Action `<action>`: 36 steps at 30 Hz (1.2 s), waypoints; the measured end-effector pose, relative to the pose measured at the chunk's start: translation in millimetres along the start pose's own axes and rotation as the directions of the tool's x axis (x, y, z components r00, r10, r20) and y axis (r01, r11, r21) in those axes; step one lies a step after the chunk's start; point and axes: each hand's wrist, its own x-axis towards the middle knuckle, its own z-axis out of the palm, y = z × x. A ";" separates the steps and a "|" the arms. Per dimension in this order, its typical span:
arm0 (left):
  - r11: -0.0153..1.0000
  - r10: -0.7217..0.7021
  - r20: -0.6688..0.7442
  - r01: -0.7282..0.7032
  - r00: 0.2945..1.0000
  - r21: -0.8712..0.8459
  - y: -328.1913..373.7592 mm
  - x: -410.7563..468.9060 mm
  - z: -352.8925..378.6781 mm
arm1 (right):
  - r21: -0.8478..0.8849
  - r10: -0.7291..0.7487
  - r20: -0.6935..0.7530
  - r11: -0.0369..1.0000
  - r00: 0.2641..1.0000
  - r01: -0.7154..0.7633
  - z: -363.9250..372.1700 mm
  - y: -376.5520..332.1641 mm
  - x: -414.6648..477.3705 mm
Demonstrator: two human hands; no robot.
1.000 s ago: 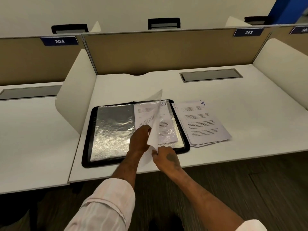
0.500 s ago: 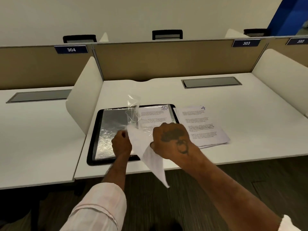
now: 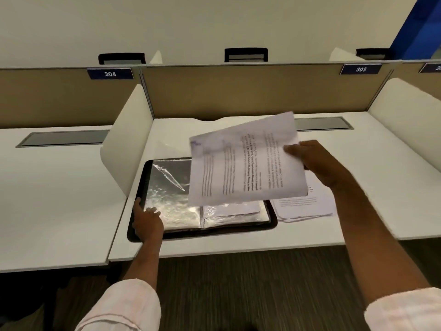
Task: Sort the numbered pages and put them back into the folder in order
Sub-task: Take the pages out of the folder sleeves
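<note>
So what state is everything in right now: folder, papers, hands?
Folder: open, flat on the desk.
Page: in the air above the folder.
Stack: lying on the desk, right of the folder.
Left hand: rests on the folder's left side.
Right hand: grips the page.

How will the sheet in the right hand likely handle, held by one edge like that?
Probably light: the right hand holds the sheet by one edge alone. Likely floppy, since its thin outline curves slightly rather than staying flat. It may flutter or crease if swung quickly above the folder.
</note>
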 end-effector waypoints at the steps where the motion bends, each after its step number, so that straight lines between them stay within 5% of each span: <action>1: 1.000 0.007 0.022 -0.007 1.000 0.023 0.5 -0.3 -2.8 | 0.076 0.043 -0.033 0.996 0.999 -0.040 -5.5 15.4 8.5; 8: 0.994 -0.032 0.036 0.028 0.999 0.107 -14.7 16.0 -23.5 | 0.437 0.338 -0.245 0.875 0.909 -0.207 -17.8 114.0 46.3; 14: 0.968 -0.228 0.005 0.226 0.974 0.106 -19.9 27.5 -24.3 | 0.549 0.495 -0.358 0.797 0.791 -0.250 -4.7 177.1 58.0; 19: 0.957 -0.194 -0.038 0.198 0.980 0.212 -27.8 31.3 -19.4 | 0.634 0.624 -0.386 0.714 0.679 -0.297 7.4 215.3 61.0; 26: 0.913 -0.207 -0.061 0.215 0.976 0.347 -37.5 36.0 -15.9 | 0.616 0.650 -0.389 0.711 0.653 -0.341 12.9 247.2 63.2; 29: 0.893 -0.181 -0.076 0.197 0.980 0.405 -38.7 35.6 -17.5 | 0.520 0.661 -0.389 0.733 0.642 -0.439 12.3 257.2 61.3; 33: 0.867 -0.006 -0.064 0.037 0.998 0.498 -35.0 32.4 -12.8 | 0.003 0.601 -0.549 0.697 0.581 -0.718 11.4 256.0 46.3; 36: 0.808 0.238 0.041 -0.221 0.970 0.546 -29.0 23.4 5.2 | -0.317 0.421 -0.551 0.693 0.721 -0.647 35.0 234.9 39.8</action>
